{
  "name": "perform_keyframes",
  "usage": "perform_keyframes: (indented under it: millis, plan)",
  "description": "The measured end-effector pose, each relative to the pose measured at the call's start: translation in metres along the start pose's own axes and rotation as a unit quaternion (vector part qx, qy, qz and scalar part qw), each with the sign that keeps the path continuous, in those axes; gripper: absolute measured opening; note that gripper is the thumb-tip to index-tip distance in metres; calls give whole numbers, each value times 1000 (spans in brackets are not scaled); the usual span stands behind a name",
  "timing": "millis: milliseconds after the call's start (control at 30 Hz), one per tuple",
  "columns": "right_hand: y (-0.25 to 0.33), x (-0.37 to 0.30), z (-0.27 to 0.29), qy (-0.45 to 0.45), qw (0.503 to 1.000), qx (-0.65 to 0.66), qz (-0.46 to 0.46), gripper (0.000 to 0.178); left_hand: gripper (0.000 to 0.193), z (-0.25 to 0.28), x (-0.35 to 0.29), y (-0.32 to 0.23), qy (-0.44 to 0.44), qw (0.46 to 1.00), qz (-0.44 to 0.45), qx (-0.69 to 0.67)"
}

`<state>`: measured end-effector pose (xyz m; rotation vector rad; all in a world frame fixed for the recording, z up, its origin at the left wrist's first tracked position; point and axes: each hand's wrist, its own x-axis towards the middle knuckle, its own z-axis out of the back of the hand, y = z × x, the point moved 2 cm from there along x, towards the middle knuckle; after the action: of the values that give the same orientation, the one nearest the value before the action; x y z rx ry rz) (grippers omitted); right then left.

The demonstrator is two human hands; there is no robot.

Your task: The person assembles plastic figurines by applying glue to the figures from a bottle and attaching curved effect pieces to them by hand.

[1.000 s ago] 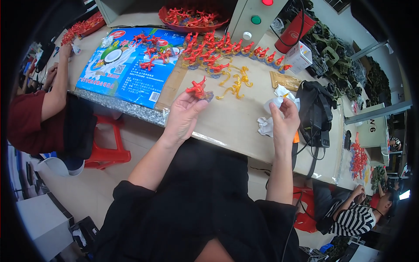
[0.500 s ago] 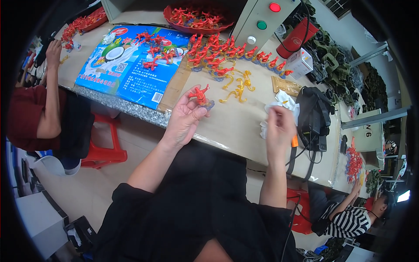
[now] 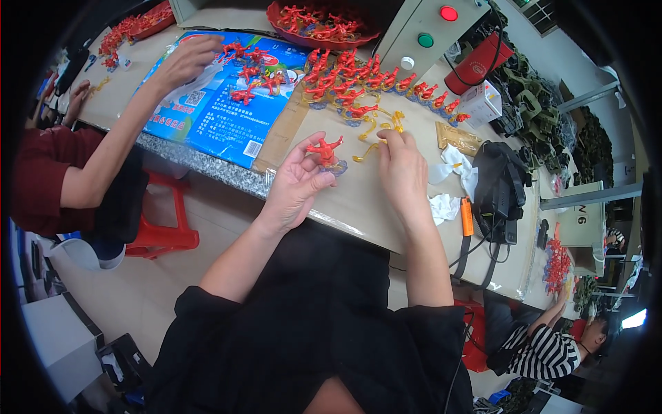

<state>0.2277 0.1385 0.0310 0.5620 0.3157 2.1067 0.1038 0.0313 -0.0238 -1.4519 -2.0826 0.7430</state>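
Note:
My left hand [image 3: 296, 183] is closed around a small red figurine [image 3: 324, 152] with a translucent bluish base, held above the front of the table. Over to its right, my right hand [image 3: 403, 165] reaches down with fingers pinched at a yellow translucent curved piece [image 3: 362, 157] on the tabletop. The fingertips partly cover that piece. Another yellow curved piece [image 3: 398, 121] lies just beyond them. Behind, several similar red figurines [image 3: 345, 83] stand in rows on bluish and yellow bases.
A co-worker's hand [image 3: 196, 58] reaches over blue printed cardboard [image 3: 214, 131] with more figurines. A red bowl [image 3: 276, 27] of figurines stands behind. To the right are crumpled white tissues [image 3: 445, 207], an orange lighter [image 3: 467, 217], a black strapped device [image 3: 493, 186] and a control box [image 3: 441, 41].
My right hand has moved left from the tissues to the yellow pieces. My left hand keeps hold of the figurine. The co-worker's hand has come over the blue cardboard.

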Motion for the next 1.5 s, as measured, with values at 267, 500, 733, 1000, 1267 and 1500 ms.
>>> perform_keyframes:
  millis: [267,500,733,1000,1267,1500]
  plan:
    - [-13,0,-3,50,974,-87,202,25,69,-2,1,-1,-4,1000,1,0]
    - [-21,-26,22,-99,967,75,222,22,67,-1,1,0,-4,1000,-2,0]
    - [-31,-46,19,-39,868,496,-11,13,63,-3,0,1,-6,1000,-3,30]
    - [-49,-53,16,93,666,704,-230,14,57,-10,0,4,-11,999,8,45]
    - [-29,-38,40,111,954,-146,236,21,57,-11,3,12,4,998,13,67]
    - [-33,-38,33,109,944,-79,301,28,58,-1,0,8,-2,998,6,54]
